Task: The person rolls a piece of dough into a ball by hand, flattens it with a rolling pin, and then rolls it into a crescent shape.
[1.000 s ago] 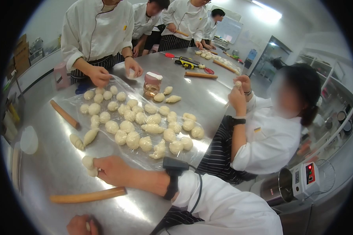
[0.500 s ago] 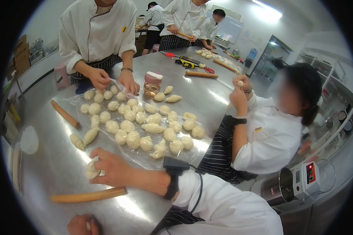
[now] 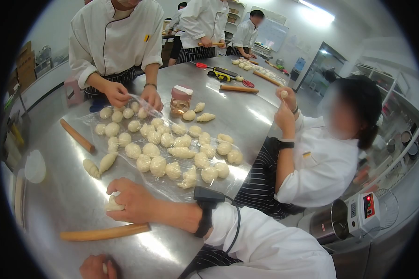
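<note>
My right hand (image 3: 134,202), a black strap round its wrist, is closed on a ball of dough (image 3: 115,203) above the steel table. The fingers hide much of that ball. My left hand (image 3: 94,267) is curled at the bottom edge, partly cut off by the frame. Between its fingers shows a small pale piece of dough (image 3: 105,268), mostly hidden. A wooden rolling pin (image 3: 104,231) lies between my two hands. Beyond my right hand, two pointed dough pieces (image 3: 108,162) rest side by side, near many dough pieces (image 3: 158,166) under clear plastic film (image 3: 186,180).
Across the steel table (image 3: 51,195), a person's hands (image 3: 118,95) hold the film's edge. A person at the right holds up a dough bit (image 3: 284,94). Also there are another rolling pin (image 3: 77,135), a pink-lidded jar (image 3: 181,99), a white bowl (image 3: 35,166) and scissors (image 3: 248,83).
My right hand has rolled over the dough ball, its fingers moving up and covering more of it. The opposite person's hands shifted slightly left. A person behind lowered a rolling pin.
</note>
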The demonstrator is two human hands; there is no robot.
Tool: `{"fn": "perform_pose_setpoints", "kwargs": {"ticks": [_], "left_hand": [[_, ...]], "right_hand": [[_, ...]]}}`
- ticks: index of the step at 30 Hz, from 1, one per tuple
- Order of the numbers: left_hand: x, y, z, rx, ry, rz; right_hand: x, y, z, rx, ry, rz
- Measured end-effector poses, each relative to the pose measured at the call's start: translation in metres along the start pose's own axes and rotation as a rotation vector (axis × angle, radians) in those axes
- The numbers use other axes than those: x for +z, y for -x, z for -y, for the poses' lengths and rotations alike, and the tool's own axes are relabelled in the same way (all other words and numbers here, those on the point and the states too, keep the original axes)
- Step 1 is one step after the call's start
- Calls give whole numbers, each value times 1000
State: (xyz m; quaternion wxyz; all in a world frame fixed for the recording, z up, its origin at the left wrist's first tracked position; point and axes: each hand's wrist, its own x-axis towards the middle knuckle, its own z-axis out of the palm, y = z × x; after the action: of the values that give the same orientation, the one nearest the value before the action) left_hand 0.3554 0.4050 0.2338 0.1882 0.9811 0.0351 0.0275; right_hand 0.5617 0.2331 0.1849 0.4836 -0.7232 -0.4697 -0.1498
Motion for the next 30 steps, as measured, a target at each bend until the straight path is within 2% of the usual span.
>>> {"fn": "perform_pose_setpoints", "kwargs": {"ticks": [17, 23, 26, 30], "left_hand": [[0, 1, 1, 4, -3, 6], [6, 2, 13, 73, -5, -23], [8, 4, 8, 62, -44, -120], [7, 5, 9, -5, 46, -138]], "right_hand": [[-3, -3, 5, 89, -19, 44], [-4, -3, 6, 108, -17, 61], [-4, -4, 7, 109, -15, 57], [-3, -4, 6, 114, -16, 63]]}}
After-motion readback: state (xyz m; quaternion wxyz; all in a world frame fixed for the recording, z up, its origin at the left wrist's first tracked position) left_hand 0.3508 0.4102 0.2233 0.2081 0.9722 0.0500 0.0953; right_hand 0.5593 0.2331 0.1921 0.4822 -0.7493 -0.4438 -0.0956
